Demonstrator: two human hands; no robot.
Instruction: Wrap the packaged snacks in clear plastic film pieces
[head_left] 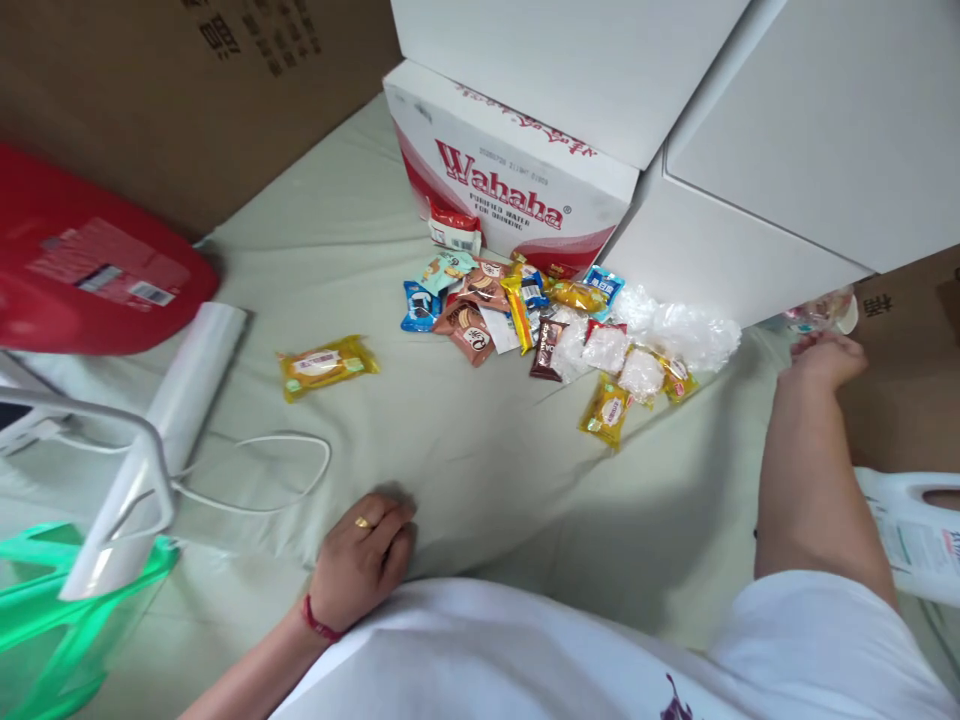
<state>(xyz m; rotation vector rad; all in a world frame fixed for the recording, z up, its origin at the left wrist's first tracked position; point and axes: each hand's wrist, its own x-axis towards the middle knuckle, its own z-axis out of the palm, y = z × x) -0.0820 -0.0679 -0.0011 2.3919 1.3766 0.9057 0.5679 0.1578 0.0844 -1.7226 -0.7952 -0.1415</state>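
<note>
My left hand (364, 550), with a ring and a red bracelet, rests at the near edge of the cloth-covered surface, its fingers curled and nothing visible in them. Far to the right, my right hand (829, 355) is stretched out with closed fingers at a clear, partly coloured plastic package (825, 312); its contents are unclear. Between the hands lies a pile of wrapped snacks, including a brown packet (469, 330), a blue packet (421, 307) and a dark chocolate bar (549, 348). A yellow snack packet (328, 367) lies apart to the left.
A white and red water carton (517, 180) stands behind the snacks, beside white cabinets (810, 120). At left are a red container (97, 260), a white roll (161, 440), a cable (328, 455) and a green bag (52, 640). A white jug (915, 530) stands right.
</note>
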